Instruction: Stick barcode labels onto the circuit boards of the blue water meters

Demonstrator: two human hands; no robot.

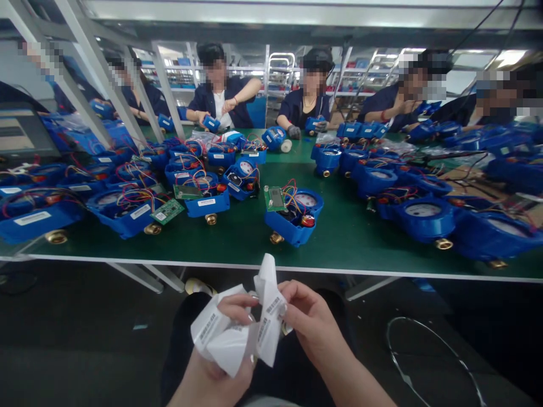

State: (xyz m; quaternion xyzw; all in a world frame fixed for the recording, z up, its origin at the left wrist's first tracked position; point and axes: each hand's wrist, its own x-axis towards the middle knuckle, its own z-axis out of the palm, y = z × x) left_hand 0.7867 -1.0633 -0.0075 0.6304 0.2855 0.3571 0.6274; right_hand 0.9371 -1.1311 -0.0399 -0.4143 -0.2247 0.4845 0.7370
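Observation:
Above my lap, in front of the table edge, both hands are on a curled strip of white barcode labels (224, 338). My left hand (220, 367) has its fingers wrapped round the folded strip, partly covered by it. With thumb and forefinger, my right hand (311, 316) pinches the strip's right-hand part, beside a printed barcode. Straight ahead on the green table (237, 243) lies a blue water meter (292, 217), its housing uncovered, with a green circuit board (275, 199), coloured wires and a brass fitting showing.
Blue meters with loose wires crowd the table's left (123, 212) and right (428, 217). A metal shelf (297, 14) spans overhead, with slanted posts at left. Several people work across the table. A pale hose (392, 350) loops on the floor at right.

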